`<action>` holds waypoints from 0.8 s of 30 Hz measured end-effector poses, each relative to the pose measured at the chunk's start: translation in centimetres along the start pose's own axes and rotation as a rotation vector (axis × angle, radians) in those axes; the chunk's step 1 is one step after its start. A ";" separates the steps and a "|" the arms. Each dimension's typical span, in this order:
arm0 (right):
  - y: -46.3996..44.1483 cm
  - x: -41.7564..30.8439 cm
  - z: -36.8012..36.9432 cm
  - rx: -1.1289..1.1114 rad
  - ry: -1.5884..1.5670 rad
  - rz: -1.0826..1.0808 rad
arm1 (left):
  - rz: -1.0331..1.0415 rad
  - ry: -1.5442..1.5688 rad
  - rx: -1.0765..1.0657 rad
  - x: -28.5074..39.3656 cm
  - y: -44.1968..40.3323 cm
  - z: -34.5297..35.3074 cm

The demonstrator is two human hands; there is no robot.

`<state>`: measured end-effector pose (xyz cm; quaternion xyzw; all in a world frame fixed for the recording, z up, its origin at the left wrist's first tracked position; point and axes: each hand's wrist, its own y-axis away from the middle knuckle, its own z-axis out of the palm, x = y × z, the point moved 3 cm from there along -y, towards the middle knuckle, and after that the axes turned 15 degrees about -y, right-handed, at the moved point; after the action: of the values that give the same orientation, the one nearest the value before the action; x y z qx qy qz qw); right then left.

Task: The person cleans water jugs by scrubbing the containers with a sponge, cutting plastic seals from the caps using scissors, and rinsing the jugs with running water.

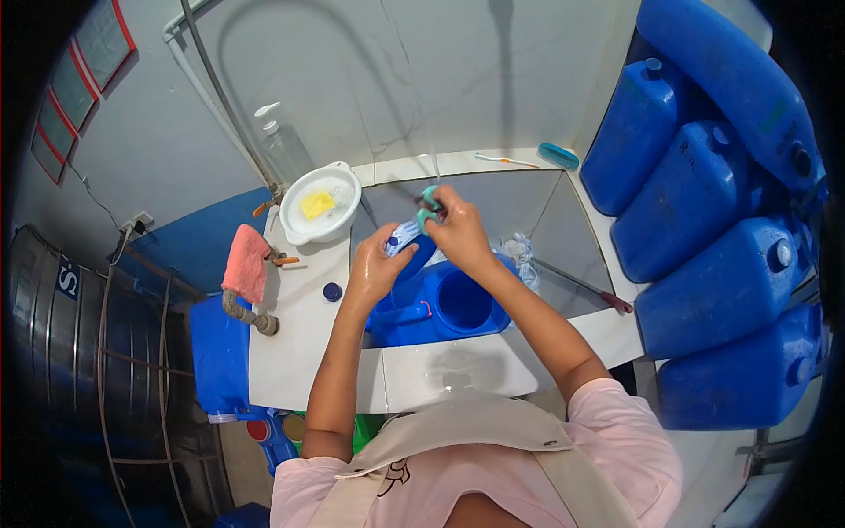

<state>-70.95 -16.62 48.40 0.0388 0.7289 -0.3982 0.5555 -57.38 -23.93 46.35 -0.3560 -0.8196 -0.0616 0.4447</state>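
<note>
Between the fingers of my left hand (381,258) is a small blue-and-white plastic item (404,236); its exact kind is hard to make out. My right hand (459,231) is closed around the teal handles of a pair of scissors (428,209), close beside that item. The scissors' blades are mostly hidden. Both hands are above the sink (550,224). Under them, a blue plastic container (480,327) with a round opening stands in the sink. Clear crumpled plastic (519,249) lies behind it.
A white basin (295,231) with a yellow sponge (316,205) sits left, near a pump bottle (283,150). A dark blue cap (332,291) and pink cloth (246,264) are nearby. Blue jerrycans (669,224) crowd the right. A dark-red-handled tool (616,301) leans across the sink.
</note>
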 end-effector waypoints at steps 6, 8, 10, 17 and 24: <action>-4.2 13.6 -6.2 0.531 -0.775 0.467 | 0.033 0.242 -0.126 -3.5 -1.5 1.6; -3.9 18.5 -9.4 0.746 -0.938 0.600 | -0.006 0.394 -0.046 -4.7 -1.7 2.2; -3.0 23.3 -12.2 0.960 -0.945 0.688 | -0.060 0.615 0.089 -6.8 -2.8 2.8; 0.2 29.6 -15.2 1.210 -0.777 0.816 | -0.165 0.734 0.135 -10.2 -4.5 3.7; -3.5 31.7 -15.5 0.962 -0.459 0.558 | -0.506 0.328 -0.196 -12.6 -3.3 2.5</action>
<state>-96.79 -21.55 24.69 0.3890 0.2905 -0.5207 0.7023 -56.75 -31.99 35.88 -0.1672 -0.7897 -0.3056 0.5049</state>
